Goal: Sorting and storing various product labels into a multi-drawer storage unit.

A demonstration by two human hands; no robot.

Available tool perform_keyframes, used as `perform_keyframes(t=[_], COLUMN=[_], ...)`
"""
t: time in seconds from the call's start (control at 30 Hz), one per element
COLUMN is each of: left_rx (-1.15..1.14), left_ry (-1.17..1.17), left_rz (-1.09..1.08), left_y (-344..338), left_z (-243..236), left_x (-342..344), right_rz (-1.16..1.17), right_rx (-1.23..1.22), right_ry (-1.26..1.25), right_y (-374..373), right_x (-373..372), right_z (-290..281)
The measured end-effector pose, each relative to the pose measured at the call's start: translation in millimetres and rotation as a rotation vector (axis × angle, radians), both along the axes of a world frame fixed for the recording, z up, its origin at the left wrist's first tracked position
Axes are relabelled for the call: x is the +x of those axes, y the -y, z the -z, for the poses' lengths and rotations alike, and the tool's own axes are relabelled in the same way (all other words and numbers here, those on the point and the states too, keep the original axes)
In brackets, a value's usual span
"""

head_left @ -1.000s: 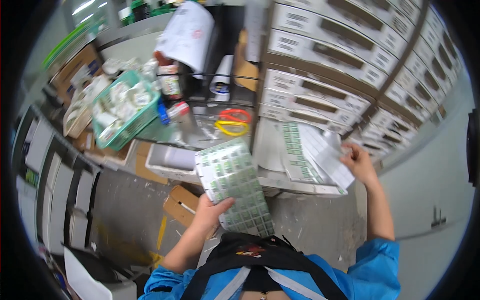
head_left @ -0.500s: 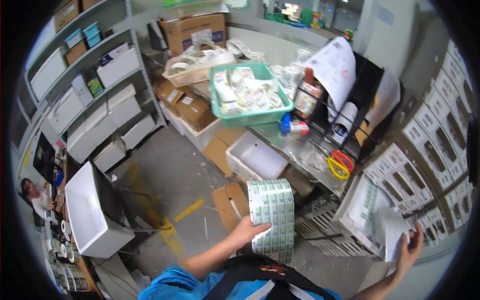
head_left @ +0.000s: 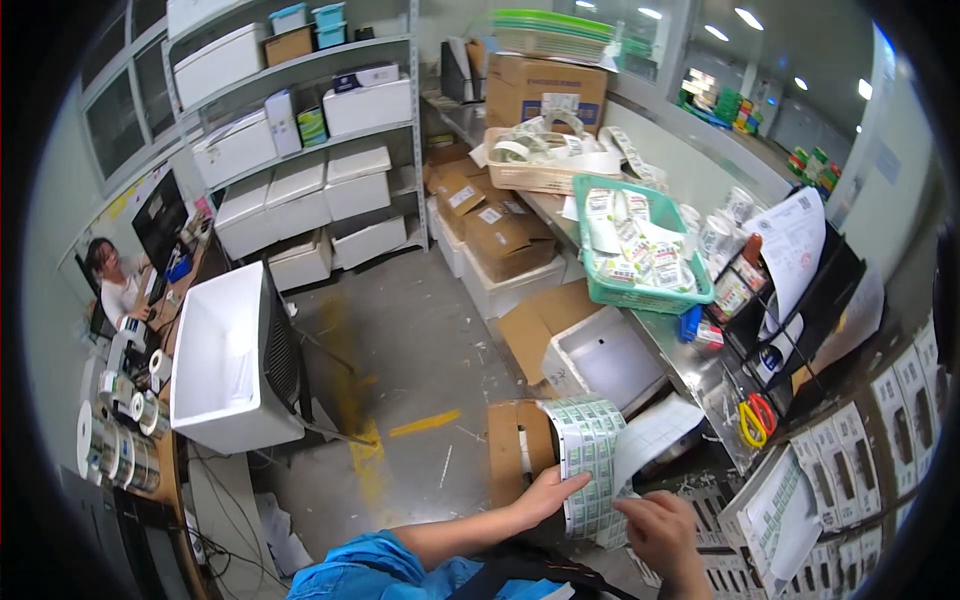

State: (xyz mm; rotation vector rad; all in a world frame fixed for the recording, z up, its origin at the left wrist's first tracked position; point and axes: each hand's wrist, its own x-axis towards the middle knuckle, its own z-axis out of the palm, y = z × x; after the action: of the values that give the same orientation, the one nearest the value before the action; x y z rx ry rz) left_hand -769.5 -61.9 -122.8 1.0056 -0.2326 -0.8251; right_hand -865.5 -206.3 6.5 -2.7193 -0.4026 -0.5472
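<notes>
A wide strip of green-and-white printed labels (head_left: 590,440) hangs in a curve in front of my body. My left hand (head_left: 558,492) grips its left edge, thumb lying over the printed face. My right hand (head_left: 662,528) is closed at the strip's right side, its fingers pinching a pale sheet (head_left: 655,430) with a faint grid. That sheet curls up and to the right, overlapping the labels. Beside my right hand, a box drawer (head_left: 745,520) stands pulled out, with more green-printed label sheets (head_left: 795,510) in it.
Right of centre, a metal bench (head_left: 655,335) carries a green basket (head_left: 645,300) of label rolls, red-and-yellow scissors (head_left: 757,418) and a black file rack (head_left: 835,300). A white foam box (head_left: 225,420) stands left. Behind it a person (head_left: 120,285) sits at a desk. Shelves (head_left: 300,90) hold white boxes.
My view has swung left. My right hand has come from the drawer on the right to the label strip, bringing the pale sheet against it. My left hand still holds the strip.
</notes>
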Motion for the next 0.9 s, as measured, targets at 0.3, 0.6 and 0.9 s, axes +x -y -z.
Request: perform_keyframes(t=[0.3,0.6,0.9], left_rx=[0.036,0.06,0.174], left_ry=[-0.179,0.131,-0.131], left_rz=[-0.307,-0.313,-0.507], left_y=[-29,-125,-223], left_z=[22,158,99], left_x=[-20,50,275], right_rz=[-0.476,-0.52,-0.351], right_rx=[-0.063,0.015,0.193], right_ry=[0.045,-0.398,-0.632], right_y=[-14,-90,-208], right_x=[70,184,399], right_z=[71,104,127])
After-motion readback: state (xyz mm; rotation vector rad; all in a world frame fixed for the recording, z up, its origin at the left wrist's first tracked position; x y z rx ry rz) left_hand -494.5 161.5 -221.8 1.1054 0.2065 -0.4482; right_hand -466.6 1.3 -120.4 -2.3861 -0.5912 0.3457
